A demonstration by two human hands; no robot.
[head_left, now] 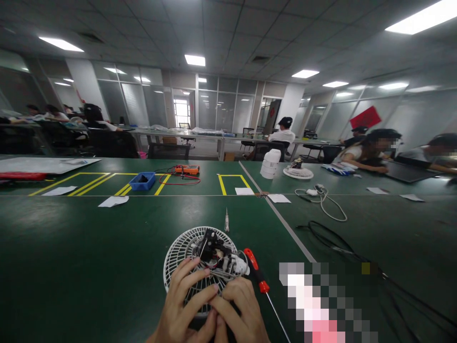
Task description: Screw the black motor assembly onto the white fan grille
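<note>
A white round fan grille point(174, 252) lies on the green table in front of me. On it sits the opened fan motor point(214, 247), black and white, with a grey cord coiled around it. My left hand point(185, 300) reaches over the grille's near left part, fingers bent and close together. My right hand point(241, 305) is curled at the near right edge. The thumbs and forefingers of both hands meet in a pinch; whatever is between them is hidden. A red and black screwdriver point(257, 271) lies right of the grille, and a small clear-handled screwdriver point(226, 221) lies beyond it.
Farther back are a blue bin point(142, 181), an orange multimeter point(187, 169) with leads, a white housing point(270, 164) and another fan grille point(298, 173). Cables point(335, 245) run along the right. A pixelated patch covers the lower right. Several people sit at tables beyond.
</note>
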